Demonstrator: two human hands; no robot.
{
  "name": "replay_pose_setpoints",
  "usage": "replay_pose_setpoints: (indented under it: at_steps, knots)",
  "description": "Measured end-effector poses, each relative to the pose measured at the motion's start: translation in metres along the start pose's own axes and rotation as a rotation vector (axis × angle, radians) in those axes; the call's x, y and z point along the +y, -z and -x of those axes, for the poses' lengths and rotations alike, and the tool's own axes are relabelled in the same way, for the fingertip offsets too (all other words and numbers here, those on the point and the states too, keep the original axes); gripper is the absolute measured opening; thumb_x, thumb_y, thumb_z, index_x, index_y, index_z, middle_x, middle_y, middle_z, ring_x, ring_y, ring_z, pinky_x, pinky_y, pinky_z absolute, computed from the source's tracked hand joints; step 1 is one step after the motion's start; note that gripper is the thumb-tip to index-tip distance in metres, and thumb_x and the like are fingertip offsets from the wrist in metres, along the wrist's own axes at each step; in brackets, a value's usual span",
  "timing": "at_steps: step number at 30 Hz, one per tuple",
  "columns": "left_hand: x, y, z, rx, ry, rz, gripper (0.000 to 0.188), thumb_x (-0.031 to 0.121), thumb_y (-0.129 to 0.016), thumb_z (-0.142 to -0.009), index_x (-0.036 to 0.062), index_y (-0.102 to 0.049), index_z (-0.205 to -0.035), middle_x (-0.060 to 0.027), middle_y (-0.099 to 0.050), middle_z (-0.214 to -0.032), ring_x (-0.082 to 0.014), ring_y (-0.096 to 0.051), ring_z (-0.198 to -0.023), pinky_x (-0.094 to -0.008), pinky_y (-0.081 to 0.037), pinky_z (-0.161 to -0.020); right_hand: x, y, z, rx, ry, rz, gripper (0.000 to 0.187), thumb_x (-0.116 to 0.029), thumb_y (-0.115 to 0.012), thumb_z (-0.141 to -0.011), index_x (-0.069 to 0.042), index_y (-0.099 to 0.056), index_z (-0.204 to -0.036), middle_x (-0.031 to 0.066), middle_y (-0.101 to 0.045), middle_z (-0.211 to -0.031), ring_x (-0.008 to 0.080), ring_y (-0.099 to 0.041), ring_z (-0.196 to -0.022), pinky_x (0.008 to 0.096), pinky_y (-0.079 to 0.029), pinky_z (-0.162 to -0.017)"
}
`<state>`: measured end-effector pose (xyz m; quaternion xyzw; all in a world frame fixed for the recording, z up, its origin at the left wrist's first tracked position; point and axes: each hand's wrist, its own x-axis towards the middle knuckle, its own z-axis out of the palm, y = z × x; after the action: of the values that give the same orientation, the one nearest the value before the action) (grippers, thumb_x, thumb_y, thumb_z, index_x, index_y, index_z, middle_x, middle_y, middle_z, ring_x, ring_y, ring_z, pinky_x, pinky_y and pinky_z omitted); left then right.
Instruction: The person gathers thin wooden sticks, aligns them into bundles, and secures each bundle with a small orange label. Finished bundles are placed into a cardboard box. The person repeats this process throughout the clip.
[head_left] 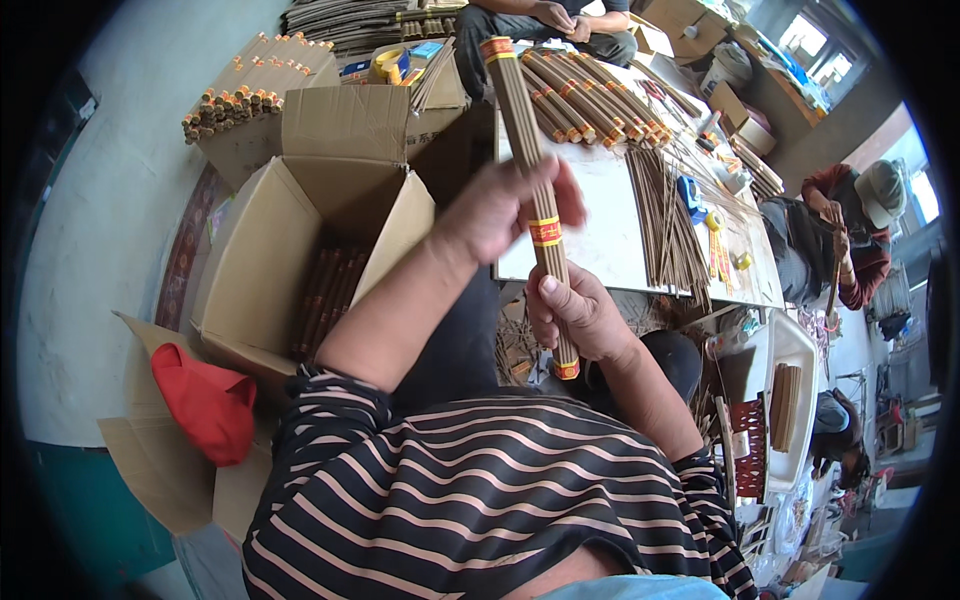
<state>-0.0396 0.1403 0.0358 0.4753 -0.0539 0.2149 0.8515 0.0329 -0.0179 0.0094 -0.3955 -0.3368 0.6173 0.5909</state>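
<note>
Here's the right hand (590,318), fingers clenched around the lower part of a banded bundle of brown sticks (552,264), which stands slightly tilted before the striped shirt (480,470). Up top, the left hand (485,212) is a blur, fingers about the bundle's upper half; whether they grip, one can't tell. Beyond, the table (598,205) carries more bundles (583,92); an open carton (255,265) sits left.

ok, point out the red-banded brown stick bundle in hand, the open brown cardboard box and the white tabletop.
Red-banded brown stick bundle (545,233): head view, its middle band.
Open brown cardboard box (258,258): head view, left inner wall.
White tabletop (612,215): head view, bare surface.
</note>
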Motion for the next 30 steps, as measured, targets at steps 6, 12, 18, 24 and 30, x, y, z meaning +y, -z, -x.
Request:
replay_pose_setpoints:
  at_steps: [6, 12, 18, 24, 30]
  knots:
    - [0.019, 0.024, 0.033, 0.129, -0.072, -0.079, 0.036, 0.042, -0.055, -0.087, 0.0062, -0.050, -0.089, -0.0077, -0.058, -0.078, -0.0165, -0.059, -0.065, -0.0318, -0.052, -0.060, 0.006, 0.002, -0.029, -0.074, 0.077, 0.230, 0.049, -0.040, -0.058, -0.087, 0.000, -0.045, -0.112, 0.0089, -0.054, -0.090, 0.0154, -0.056, -0.079, 0.0277, -0.047, -0.072]
    - [0.121, 0.135, 0.072, 0.540, -0.335, -0.627, 0.033, 0.032, -0.058, -0.088, 0.0055, -0.044, -0.101, -0.0037, -0.050, -0.072, -0.0103, -0.050, -0.056, -0.0249, -0.045, -0.054, 0.014, 0.028, -0.029, 0.309, -0.023, 0.457, 0.035, -0.027, -0.055, -0.090, 0.001, -0.051, -0.111, 0.0095, -0.060, -0.094, 0.0180, -0.059, -0.088, 0.0314, -0.048, -0.082]
    - [0.087, 0.300, 0.166, 1.031, 0.167, -0.650, 0.044, 0.029, -0.065, -0.082, 0.0046, -0.041, -0.110, -0.0042, -0.048, -0.074, -0.0089, -0.045, -0.052, -0.0231, -0.041, -0.043, 0.038, 0.068, -0.015, 0.584, -0.162, 0.541, 0.021, -0.015, -0.054, -0.090, 0.003, -0.058, -0.100, 0.0086, -0.062, -0.085, 0.0154, -0.060, -0.078, 0.0276, -0.049, -0.075]
    - [-0.041, 0.397, 0.219, 1.047, 0.700, -0.627, 0.039, 0.017, -0.064, -0.078, -0.0005, -0.050, -0.110, -0.0092, -0.055, -0.081, -0.0174, -0.051, -0.065, -0.0330, -0.044, -0.053, 0.044, 0.075, -0.030, 0.601, -0.251, 0.562, 0.021, -0.015, -0.055, -0.090, 0.003, -0.057, -0.102, 0.0080, -0.061, -0.087, 0.0144, -0.059, -0.078, 0.0265, -0.048, -0.075]
    - [-0.136, 0.434, 0.235, 0.667, 1.104, -1.130, 0.034, 0.023, -0.057, -0.080, 0.0048, -0.058, -0.109, -0.0204, -0.062, -0.104, -0.0298, -0.060, -0.094, -0.0407, -0.046, -0.081, 0.043, 0.073, -0.048, 0.606, -0.352, 0.609, 0.020, -0.012, -0.057, -0.089, 0.003, -0.057, -0.102, 0.0077, -0.062, -0.088, 0.0141, -0.058, -0.080, 0.0261, -0.047, -0.077]
